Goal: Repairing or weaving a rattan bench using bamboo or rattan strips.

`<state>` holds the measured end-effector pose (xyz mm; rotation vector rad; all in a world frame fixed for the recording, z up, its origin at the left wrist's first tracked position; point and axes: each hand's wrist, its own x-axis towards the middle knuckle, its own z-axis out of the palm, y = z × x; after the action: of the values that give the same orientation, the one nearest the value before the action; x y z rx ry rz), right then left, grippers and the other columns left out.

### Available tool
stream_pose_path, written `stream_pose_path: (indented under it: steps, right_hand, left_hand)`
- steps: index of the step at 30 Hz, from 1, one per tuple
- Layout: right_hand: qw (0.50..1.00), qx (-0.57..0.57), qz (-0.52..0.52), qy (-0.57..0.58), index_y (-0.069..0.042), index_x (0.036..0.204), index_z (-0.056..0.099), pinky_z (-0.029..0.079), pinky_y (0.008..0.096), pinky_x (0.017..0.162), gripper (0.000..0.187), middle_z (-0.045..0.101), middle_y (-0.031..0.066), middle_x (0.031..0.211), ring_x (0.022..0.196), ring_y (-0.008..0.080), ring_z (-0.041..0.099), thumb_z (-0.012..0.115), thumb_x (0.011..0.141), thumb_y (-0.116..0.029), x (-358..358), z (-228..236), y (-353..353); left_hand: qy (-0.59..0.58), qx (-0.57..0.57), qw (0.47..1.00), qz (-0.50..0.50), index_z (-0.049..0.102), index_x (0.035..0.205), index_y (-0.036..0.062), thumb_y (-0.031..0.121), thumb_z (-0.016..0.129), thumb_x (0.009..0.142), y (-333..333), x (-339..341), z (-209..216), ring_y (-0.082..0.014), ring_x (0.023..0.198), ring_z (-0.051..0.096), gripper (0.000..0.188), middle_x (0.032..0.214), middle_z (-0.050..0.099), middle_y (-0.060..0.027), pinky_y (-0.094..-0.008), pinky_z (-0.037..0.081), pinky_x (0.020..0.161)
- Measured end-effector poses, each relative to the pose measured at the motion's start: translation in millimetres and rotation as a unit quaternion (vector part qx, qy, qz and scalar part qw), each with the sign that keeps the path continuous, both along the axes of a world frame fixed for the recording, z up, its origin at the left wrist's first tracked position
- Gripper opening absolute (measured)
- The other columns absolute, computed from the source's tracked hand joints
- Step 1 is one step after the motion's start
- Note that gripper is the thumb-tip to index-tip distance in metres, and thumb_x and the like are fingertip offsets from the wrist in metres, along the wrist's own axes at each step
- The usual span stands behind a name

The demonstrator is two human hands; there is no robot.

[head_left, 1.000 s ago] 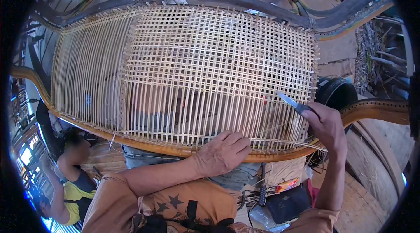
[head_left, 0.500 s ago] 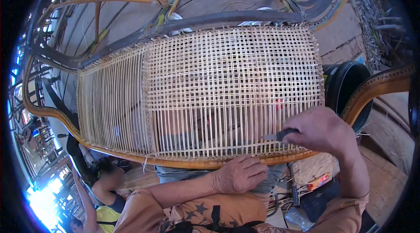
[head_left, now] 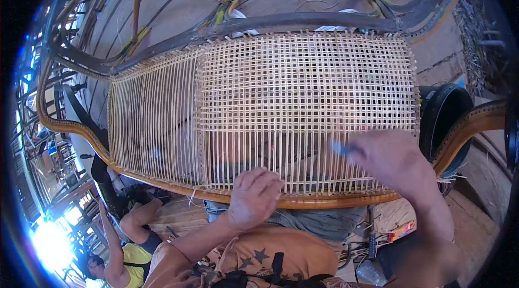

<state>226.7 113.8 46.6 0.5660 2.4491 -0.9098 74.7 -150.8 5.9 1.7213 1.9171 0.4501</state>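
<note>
Now my left hand [head_left: 254,197], grip unclear, shifts left along the frame [head_left: 324,201]; the knife [head_left: 341,148] clutched in my right hand [head_left: 392,159] gains room.

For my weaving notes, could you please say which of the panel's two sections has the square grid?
The wider right section: its upper part is crosswoven into small squares, whereas the narrower left section is strung almost entirely in one direction.

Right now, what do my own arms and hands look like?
The left hand and right hand are bare: no gloves or wristbands show. A plain orange-brown sleeve covers the left upper arm; around the right elbow, blur hides detail.
</note>
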Motion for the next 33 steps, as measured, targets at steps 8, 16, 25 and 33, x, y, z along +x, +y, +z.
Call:
stream_pose_path:
  steps: [8,16,25,33]
  right_hand:
    - [0.996,0.053,-0.053,0.048,-0.01,0.091,0.061,0.047,0.0388,0.059,0.016,0.058,0.0097,0.071,0.066,0.0281,0.06,0.063,0.082,-0.024,-24.8,0.4,-5.2]
    - [0.999,-0.01,-0.046,0.005,-0.009,0.092,0.063,0.049,0.038,0.063,0.017,0.06,0.0108,0.074,0.072,0.0289,0.062,0.064,0.08,-0.021,-46.2,2.4,-13.6]
    - [0.997,-0.059,-0.049,-0.008,-0.009,0.092,0.063,0.047,0.0382,0.061,0.018,0.058,0.0107,0.072,0.067,0.0292,0.06,0.061,0.084,-0.024,-67.4,7.5,-28.1]
    - [0.963,-0.046,-0.208,0.163,-0.005,0.113,0.059,0.045,0.0282,0.06,0.032,0.059,0.0068,0.075,0.066,0.0157,0.057,0.06,0.088,-0.025,-16.6,-6.8,-54.5]
  left_hand:
    - [0.071,-0.076,0.991,0.087,0.056,0.113,0.0023,0.016,0.065,0.076,-28.2,-27.9,-3.2,-0.0325,0.116,0.045,0.041,0.12,0.051,-0.0123,-0.0456,0.037,0.094]
    - [0.065,-0.075,0.991,0.093,0.055,0.117,0.0021,0.021,0.066,0.076,-34.2,-31.8,-11.2,-0.0304,0.119,0.044,0.046,0.123,0.051,-0.0113,-0.0446,0.037,0.097]
    - [0.009,0.0,0.991,0.135,0.054,0.116,0.0002,0.013,0.064,0.077,-39.3,-34.1,-12.9,-0.0363,0.121,0.043,0.043,0.123,0.051,-0.0148,-0.0487,0.037,0.097]
    - [-0.012,0.024,0.99,0.138,0.059,0.105,0.0009,0.007,0.062,0.076,-49.5,-35.5,-2.4,-0.0341,0.114,0.048,0.03,0.117,0.053,-0.0135,-0.0469,0.04,0.094]
